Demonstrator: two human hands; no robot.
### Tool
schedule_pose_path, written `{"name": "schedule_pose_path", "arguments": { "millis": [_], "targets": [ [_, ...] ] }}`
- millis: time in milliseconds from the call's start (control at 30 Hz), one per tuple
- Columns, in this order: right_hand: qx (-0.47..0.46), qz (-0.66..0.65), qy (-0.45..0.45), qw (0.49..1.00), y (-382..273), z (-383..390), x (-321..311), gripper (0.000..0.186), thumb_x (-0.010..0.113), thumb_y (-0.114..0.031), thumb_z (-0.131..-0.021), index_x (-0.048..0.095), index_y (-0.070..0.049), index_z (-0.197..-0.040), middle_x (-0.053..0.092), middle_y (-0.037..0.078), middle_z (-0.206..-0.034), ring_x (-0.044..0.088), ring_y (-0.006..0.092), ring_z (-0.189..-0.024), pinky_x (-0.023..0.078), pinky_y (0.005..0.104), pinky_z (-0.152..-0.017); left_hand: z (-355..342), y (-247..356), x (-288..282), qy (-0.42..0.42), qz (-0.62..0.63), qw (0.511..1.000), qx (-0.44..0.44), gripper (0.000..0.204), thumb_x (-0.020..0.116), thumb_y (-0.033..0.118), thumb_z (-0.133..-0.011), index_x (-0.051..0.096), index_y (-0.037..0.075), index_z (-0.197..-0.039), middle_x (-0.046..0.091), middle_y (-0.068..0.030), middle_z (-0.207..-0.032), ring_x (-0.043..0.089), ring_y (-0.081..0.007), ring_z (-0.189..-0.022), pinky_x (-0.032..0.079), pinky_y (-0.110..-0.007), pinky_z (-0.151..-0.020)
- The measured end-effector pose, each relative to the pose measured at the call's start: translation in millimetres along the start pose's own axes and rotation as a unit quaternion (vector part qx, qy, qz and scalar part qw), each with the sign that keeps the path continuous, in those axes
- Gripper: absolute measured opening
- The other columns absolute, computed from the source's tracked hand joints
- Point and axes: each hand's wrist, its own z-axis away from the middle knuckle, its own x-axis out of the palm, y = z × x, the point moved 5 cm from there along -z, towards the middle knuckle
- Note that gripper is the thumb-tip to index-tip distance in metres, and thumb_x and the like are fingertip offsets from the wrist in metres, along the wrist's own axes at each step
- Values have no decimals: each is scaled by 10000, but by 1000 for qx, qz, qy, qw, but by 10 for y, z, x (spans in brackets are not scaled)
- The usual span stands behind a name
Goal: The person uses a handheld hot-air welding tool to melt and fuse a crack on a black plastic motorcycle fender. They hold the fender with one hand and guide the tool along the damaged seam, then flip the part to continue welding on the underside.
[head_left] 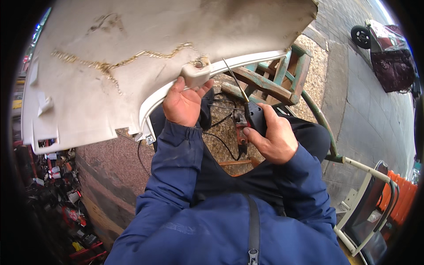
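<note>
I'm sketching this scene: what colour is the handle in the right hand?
The handle is black; it shows in the head view.

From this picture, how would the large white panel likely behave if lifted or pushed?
The white panel is probably stiff, as it spreads well beyond the left hand without sagging. It seems light for its size, judging by its thin-looking rim. It may be weakest along the rough, branching seam.

Ground's a mix here: pebbly speckled floor (317, 75) plus grey paving (353, 128) — worn green wooden frame (267, 84) resting on it, black cable (224, 143) snaking about, wheeled cart (391, 68) over right.
</note>
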Motion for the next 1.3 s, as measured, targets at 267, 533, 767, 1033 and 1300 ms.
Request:
{"name": "schedule_pose_path", "arguments": {
  "millis": [267, 533, 767, 1033, 1300],
  "targets": [
    [0, -15, -36, 999, -58, -5, 71, 524, 743, -179, -877, 502, 44, -1286, 710, 246, -896, 716, 398, -856, 554, 426, -757, 3, 12, 16, -11, -6, 1000, -11, 541, 551, 283, -979, 449, 6, -1432, 546, -190, -1420, 540, -349, -1298, 475, -582, -1032],
    [-16, 3, -51, 999, -168, -49, 52, 537, 730, -239, -878, 503, 72, -1252, 685, 306, -866, 689, 464, -839, 556, 480, -729, 7, 6, -20, -16, -17, 1000, 2, 513, 569, 263, -966, 487, 8, -1404, 572, -178, -1390, 564, -345, -1254, 494, -542, -968],
    [-43, 25, -17, 999, -193, -31, 49, 489, 753, -185, -874, 517, 24, -1247, 691, 226, -799, 704, 399, -742, 538, 427, -644, 16, -6, -67, -17, -15, 1000, -1, 526, 589, 255, -950, 484, 3, -1400, 580, -175, -1374, 568, -341, -1240, 487, -522, -945],
    [-36, 15, -35, 999, -167, -46, 89, 558, 718, -239, -886, 481, 112, -1249, 666, 306, -799, 672, 471, -792, 539, 495, -697, 26, 1, -55, -11, -19, 1000, 18, 505, 599, 237, -942, 497, 29, -1392, 596, -157, -1356, 579, -344, -1225, 485, -532, -931],
    [-4, 33, -44, 998, -150, -30, 134, 458, 717, -177, -904, 509, 39, -1250, 709, 234, -858, 717, 396, -796, 555, 425, -693, 43, 26, -21, -24, -21, 999, 10, 479, 596, 215, -944, 505, 50, -1385, 586, -150, -1369, 566, -340, -1244, 479, -537, -942]
  ]
}}
